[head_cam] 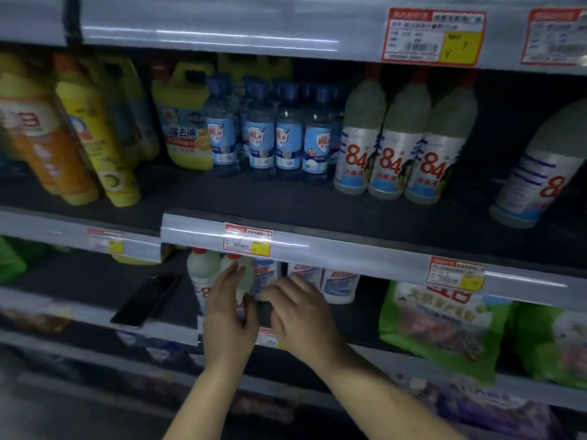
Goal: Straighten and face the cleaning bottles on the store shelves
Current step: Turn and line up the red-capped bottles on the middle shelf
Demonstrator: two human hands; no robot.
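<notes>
Bottles on the upper shelf (317, 214) mostly face us already. Lower centre, our left hand (227, 308) curls around a white bottle (244, 281); our right hand (300, 311) hovers beside it, fingers loosely bent, holding nothing. That row looks unfinished.

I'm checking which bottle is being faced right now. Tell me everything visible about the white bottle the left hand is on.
The white bottle stands upright on the lower shelf, second in a row of like bottles, just under the price rail. It looks like plastic, with a red cap and a label partly hidden. The left hand covers its front, fingers up along the body; the right hand reaches in beside it. Whether that one touches it is unclear.
</notes>
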